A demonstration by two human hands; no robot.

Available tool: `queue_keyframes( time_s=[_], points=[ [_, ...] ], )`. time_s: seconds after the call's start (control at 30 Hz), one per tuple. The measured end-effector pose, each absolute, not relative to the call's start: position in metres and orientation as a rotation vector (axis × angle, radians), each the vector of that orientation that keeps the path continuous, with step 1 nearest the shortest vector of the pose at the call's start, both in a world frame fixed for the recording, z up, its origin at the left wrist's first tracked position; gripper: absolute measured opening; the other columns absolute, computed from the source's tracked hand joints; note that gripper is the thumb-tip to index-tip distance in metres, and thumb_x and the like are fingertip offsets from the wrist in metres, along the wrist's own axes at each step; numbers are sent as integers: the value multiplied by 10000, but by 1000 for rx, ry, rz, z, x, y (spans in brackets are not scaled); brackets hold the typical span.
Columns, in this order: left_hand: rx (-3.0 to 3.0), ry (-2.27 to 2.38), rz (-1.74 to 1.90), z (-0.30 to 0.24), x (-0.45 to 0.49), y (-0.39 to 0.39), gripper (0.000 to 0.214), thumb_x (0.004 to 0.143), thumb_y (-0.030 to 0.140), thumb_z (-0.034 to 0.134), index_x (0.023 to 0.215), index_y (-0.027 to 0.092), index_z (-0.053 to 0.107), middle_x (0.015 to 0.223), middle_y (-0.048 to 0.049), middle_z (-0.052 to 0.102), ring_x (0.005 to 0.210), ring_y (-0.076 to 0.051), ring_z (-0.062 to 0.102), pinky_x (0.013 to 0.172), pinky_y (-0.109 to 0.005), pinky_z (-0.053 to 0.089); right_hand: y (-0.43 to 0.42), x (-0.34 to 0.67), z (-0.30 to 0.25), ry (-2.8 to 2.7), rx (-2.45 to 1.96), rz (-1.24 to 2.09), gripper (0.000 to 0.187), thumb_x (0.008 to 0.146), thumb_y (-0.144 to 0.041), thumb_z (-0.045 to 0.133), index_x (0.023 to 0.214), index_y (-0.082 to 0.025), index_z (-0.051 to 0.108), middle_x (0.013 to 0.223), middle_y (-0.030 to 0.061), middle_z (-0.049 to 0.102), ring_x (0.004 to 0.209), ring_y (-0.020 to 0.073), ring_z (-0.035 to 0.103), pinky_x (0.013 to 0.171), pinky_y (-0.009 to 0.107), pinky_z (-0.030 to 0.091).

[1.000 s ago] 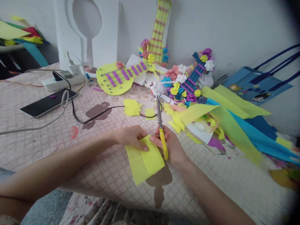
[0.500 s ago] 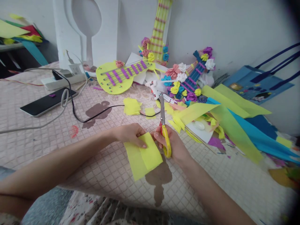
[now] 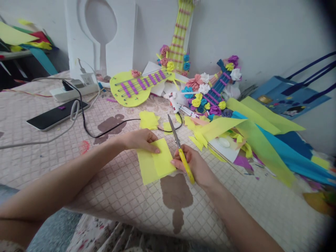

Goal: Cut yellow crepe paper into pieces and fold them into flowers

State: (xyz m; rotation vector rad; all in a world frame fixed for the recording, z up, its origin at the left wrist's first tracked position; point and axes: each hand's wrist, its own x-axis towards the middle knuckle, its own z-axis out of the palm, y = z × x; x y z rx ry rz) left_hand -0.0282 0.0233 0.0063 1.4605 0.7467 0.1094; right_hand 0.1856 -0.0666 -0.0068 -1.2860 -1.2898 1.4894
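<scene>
- Folding looks like the step in hand: the left hand (image 3: pixel 139 140), fingers together, presses the yellow paper (image 3: pixel 154 162) at its far edge. Its thumb is hidden, so I cannot tell if it grips.
- Right hand (image 3: pixel 195 166), just right of the paper, is clamped on closed scissors (image 3: pixel 181 150); a cut would need the blades opened.
- Blue bag (image 3: pixel 286 96), well right of the paper: contents hidden.
</scene>
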Motion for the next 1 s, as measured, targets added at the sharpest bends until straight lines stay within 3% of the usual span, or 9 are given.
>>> queue_keyframes(
  time_s=[0.23, 0.33, 0.57, 0.83, 1.0],
  points=[
    [1481, 810, 166, 7, -32, 28, 198, 678, 369, 730, 769, 193, 722, 682, -31, 709, 544, -138, 627, 501, -192, 456, -69, 183, -4, -1261, -1277, 1529, 405, 568, -338, 811, 750, -199, 476, 668, -60, 523, 525, 103, 535, 501, 251, 423],
    [1431, 860, 293, 6, -31, 29, 252, 699, 407, 718, 774, 167, 703, 697, -25, 695, 559, -121, 619, 511, -178, 446, -67, 184, -7, -1228, -1281, 1439, 381, 605, -329, 789, 770, -205, 468, 673, -63, 519, 521, 110, 570, 475, 238, 412],
    [849, 749, 602, -6, -15, 18, 409, 740, 398, 715, 1059, 156, 631, 1047, -112, 693, 971, -222, 655, 821, -301, 519, -59, 189, -17, -1100, -1243, 1267, 369, 635, -347, 762, 790, -220, 453, 667, -50, 537, 537, 128, 583, 438, 235, 379],
    [768, 771, 690, -16, 1, 2, 398, 675, 228, 784, 1029, 121, 636, 1002, -122, 716, 920, -240, 682, 824, -326, 548, -62, 184, -15, -1082, -1237, 1258, 349, 650, -347, 761, 780, -217, 465, 708, -42, 537, 551, 118, 577, 453, 233, 378],
    [833, 797, 732, -13, -2, 2, 451, 644, 230, 803, 1046, 107, 639, 1081, -142, 692, 943, -260, 675, 827, -342, 552, -63, 180, -16, -1049, -1220, 1295, 367, 631, -371, 771, 774, -216, 472, 692, -49, 527, 527, 111, 559, 446, 233, 379]
  ],
)
